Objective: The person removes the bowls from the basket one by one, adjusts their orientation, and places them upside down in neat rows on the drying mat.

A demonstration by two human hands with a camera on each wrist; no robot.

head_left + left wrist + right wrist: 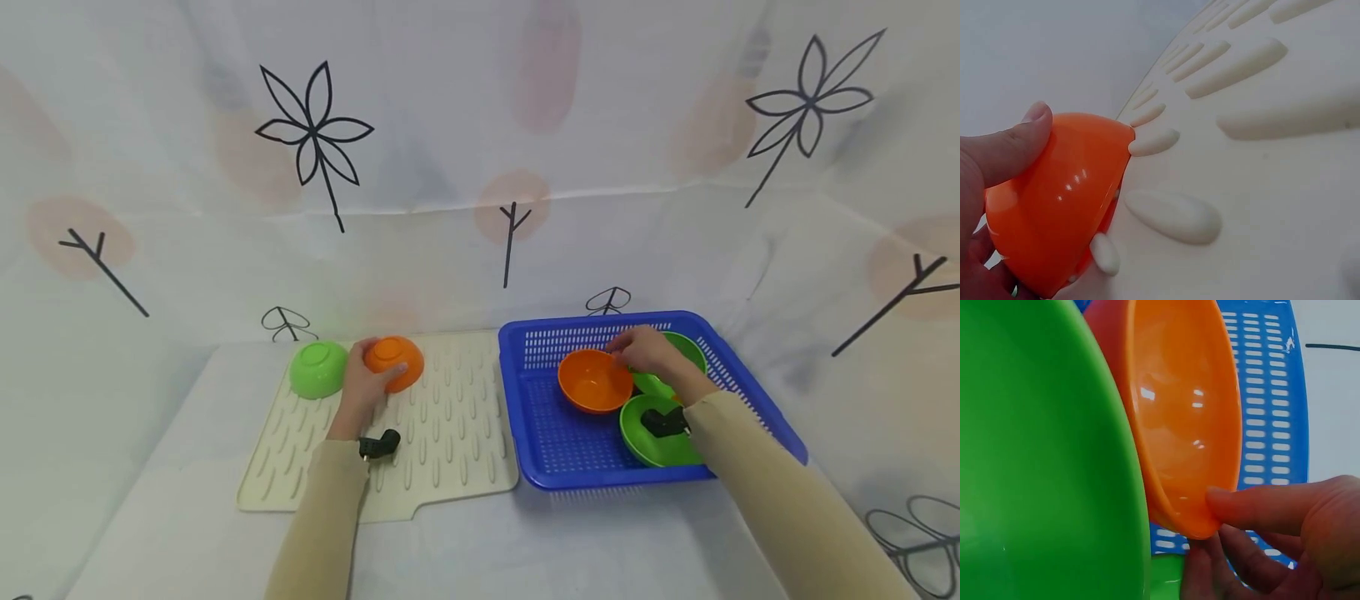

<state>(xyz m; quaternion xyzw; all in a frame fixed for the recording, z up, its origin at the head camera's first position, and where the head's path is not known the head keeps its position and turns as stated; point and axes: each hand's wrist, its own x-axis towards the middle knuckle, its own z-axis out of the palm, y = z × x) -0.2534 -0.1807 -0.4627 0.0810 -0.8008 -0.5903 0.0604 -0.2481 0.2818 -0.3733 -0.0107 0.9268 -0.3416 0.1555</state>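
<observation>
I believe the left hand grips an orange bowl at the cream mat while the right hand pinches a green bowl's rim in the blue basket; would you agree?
Not quite: the right wrist view shows the right hand pinching the rim of an orange bowl, not a green one, in the blue basket. The rest is correct.

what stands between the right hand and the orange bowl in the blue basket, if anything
Nothing visible: the right hand pinches the orange bowl at its rim. The green dishes sit beside it in the blue basket, to the right in the head view, not between hand and bowl.
</observation>
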